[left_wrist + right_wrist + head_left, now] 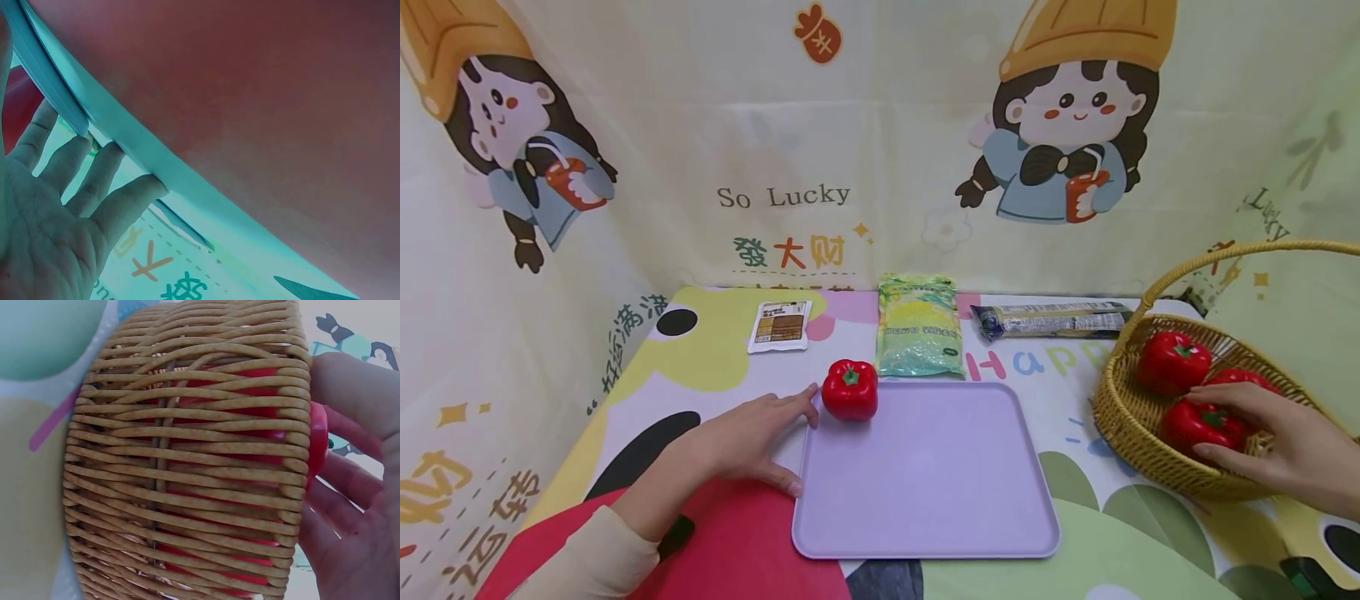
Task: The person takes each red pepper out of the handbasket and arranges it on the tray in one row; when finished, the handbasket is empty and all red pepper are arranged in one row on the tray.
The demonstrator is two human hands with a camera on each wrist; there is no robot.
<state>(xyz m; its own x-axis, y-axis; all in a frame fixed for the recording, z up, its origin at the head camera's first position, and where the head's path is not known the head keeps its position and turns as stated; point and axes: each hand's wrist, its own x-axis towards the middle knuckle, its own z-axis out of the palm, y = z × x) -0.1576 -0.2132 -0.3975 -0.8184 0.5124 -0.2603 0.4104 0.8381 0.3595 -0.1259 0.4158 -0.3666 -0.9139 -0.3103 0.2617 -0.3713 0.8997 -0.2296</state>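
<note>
Here, pepper [850, 402] beside left hand [752, 437], second pepper [1193, 427] apparently in right hand [1285, 433].

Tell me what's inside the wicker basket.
Three red peppers show in the basket; the right hand grips the nearest and partly covers the one behind it. Anything beneath the peppers can't be seen.

Backdrop [910, 150] reading "So Lucky", tablecloth [1120, 533] "Happ"

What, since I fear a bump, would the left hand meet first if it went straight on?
The left hand points toward the red pepper on the tray, likely met first; any gap is hard to judge.
</note>
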